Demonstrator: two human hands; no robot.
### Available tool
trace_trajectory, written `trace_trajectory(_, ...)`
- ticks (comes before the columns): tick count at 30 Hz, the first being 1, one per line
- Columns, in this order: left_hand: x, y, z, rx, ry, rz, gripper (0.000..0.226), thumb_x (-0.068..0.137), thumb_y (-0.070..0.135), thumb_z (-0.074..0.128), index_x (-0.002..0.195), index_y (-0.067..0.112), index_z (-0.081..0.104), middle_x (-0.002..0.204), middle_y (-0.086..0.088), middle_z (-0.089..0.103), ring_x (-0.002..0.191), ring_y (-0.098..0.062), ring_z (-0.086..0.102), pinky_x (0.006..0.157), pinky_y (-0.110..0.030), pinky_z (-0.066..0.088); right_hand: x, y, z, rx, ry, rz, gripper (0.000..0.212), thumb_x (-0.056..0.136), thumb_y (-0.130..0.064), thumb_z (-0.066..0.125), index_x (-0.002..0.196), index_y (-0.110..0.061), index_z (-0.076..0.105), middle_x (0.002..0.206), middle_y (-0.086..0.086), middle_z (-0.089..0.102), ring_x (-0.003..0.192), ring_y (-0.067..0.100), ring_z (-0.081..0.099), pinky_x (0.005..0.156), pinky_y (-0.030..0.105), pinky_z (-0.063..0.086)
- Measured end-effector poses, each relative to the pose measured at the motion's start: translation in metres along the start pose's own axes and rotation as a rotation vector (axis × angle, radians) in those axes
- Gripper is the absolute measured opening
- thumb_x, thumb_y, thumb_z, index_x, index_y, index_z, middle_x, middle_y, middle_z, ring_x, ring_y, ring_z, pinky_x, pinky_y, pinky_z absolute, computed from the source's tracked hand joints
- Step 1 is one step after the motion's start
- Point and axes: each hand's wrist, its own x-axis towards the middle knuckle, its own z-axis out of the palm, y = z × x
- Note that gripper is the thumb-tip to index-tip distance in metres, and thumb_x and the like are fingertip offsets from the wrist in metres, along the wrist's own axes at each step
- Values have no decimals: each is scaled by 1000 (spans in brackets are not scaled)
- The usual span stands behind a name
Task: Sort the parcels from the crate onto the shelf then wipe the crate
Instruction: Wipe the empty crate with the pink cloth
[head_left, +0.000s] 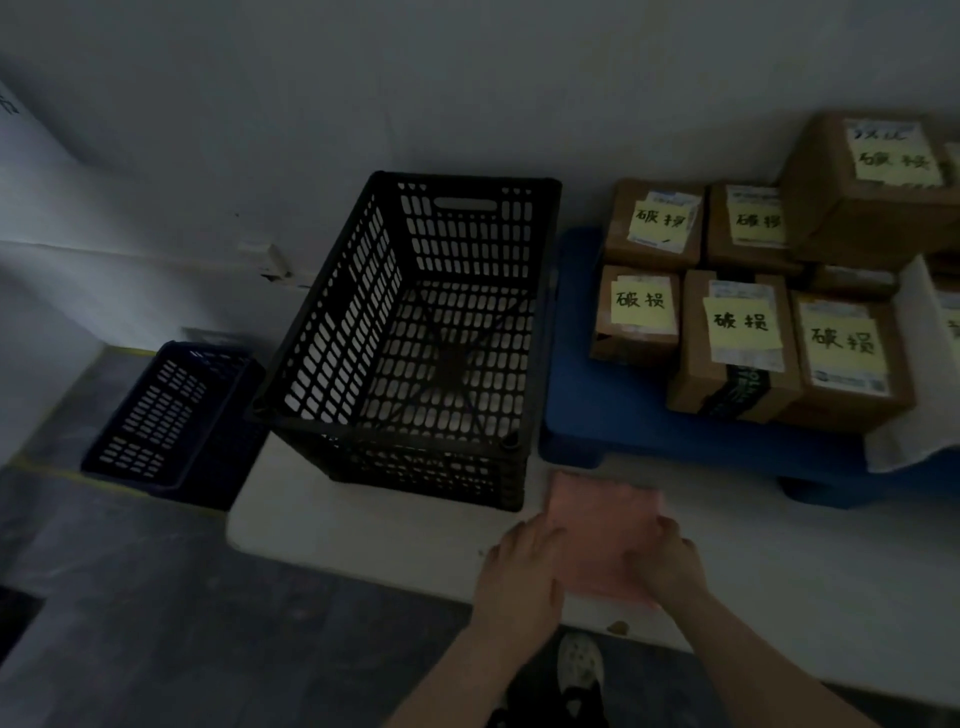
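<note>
soft pink cloth (602, 530) on white ledge (363, 530) near empty black plastic crate (337, 312) | left grip (519, 566), right grip (670, 566) at its side edges (pinched or pressed: cannot tell) | judged light, limp; bunch mid-cloth

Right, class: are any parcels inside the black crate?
No: the black crate shows only its bare slatted floor, while the labelled parcels sit on the blue platform beside it.
</note>
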Motion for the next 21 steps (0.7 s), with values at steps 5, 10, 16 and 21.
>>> trace_trajectory(5,37,2,29,-65,-224,-146,61,96,22,37,152,29,15,161,3,-4,142,-27,19,111,-41,30,9,-6,5,8,-37,6,80,81,-29,65,147,-19,21,132,18,41,110,34,54,90,35,46)
trace_trajectory(10,48,-6,49,-139,-248,-214,60,96,17,37,151,26,17,160,-3,-1,142,-24,18,112,-33,27,19,-4,7,86,-8,8,81,77,-33,64,147,-28,24,120,9,39,93,28,51,86,34,44)
trace_trajectory(16,58,2,59,-251,-176,-293,63,93,14,45,151,18,20,155,-14,15,139,-26,22,111,-30,25,25,4,12,21,-48,-146,72,88,-7,48,150,-31,21,123,16,47,78,21,51,68,21,37)
trace_trajectory(21,69,11,56,-645,-2,-565,44,95,2,43,138,11,46,136,-11,49,119,-22,51,94,-20,46,18,-6,2,126,-154,-247,69,86,-3,47,147,-31,29,131,13,54,94,19,52,73,21,39)
